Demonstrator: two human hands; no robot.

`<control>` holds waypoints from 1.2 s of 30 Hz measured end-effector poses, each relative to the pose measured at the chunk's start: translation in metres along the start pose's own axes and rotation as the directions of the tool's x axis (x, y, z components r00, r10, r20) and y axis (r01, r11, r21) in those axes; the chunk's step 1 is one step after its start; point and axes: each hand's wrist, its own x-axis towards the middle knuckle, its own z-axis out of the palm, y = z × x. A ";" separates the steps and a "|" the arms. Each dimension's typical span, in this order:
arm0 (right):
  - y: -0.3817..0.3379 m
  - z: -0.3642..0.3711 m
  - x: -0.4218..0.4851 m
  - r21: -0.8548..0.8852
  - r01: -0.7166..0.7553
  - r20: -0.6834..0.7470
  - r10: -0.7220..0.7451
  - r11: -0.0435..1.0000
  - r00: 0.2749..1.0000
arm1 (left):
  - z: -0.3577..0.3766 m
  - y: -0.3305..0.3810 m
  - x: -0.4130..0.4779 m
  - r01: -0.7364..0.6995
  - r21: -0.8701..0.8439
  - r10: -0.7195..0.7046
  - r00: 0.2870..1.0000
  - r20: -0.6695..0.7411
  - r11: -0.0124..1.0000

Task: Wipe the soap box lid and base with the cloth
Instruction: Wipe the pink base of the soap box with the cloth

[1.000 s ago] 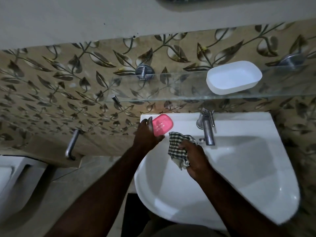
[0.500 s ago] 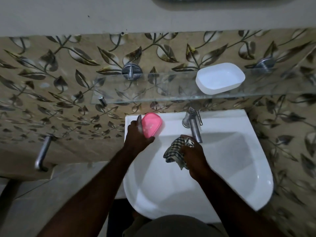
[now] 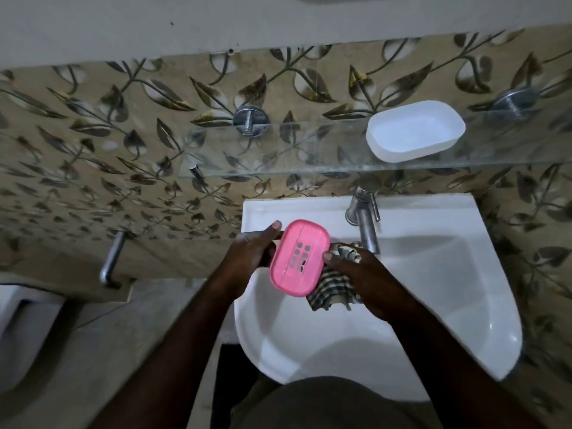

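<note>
A: Where is the pink soap box part [image 3: 299, 257]?

B: Over the left rear of the white sink [image 3: 464, 305], to the left of the tap [image 3: 365, 224]. It is tilted, its slotted flat face turned up toward the camera. Nothing lies on that face; small dark slots sit near its middle.

A: Who holds it?

B: The left hand [image 3: 250, 258] grips its left edge, thumb raised at the upper rim. The right hand [image 3: 362, 280] is closed on the checked cloth [image 3: 332, 287], with the thumb pressed on the pink part's right edge. The cloth is bunched beneath and to the right of the pink part, touching it, and hangs over the basin.

A: And the other half of the box?

B: A white soap box part [image 3: 414, 135] stands open side up on the glass shelf [image 3: 278, 162], above the sink and behind the tap, well apart from the hands. It looks empty inside.

A: Anything in the sink?

B: The basin shows no object or standing water; only the cloth hangs above it.

A: Beyond the sink?

B: Leaf-patterned wall tiles [image 3: 93, 150] lie behind it. To the left of the sink a metal handle [image 3: 111, 261] sticks out from the wall, and farther left is a white fixture [image 3: 18, 329], cut off by the frame edge.
</note>
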 end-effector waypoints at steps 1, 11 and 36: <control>0.000 0.001 -0.003 0.005 0.000 0.033 0.000 1.000 0.999 | -0.002 -0.006 0.004 0.045 -0.103 -0.047 0.999 -0.016 0.994; 0.007 -0.011 -0.008 -0.393 0.010 -0.108 -0.057 0.920 0.992 | 0.050 -0.044 -0.027 0.281 -0.584 -0.197 0.959 0.205 0.762; -0.044 0.035 -0.039 -0.008 0.122 -0.126 -0.122 0.993 0.984 | 0.056 -0.035 -0.033 0.263 -0.744 -0.025 0.949 0.315 0.615</control>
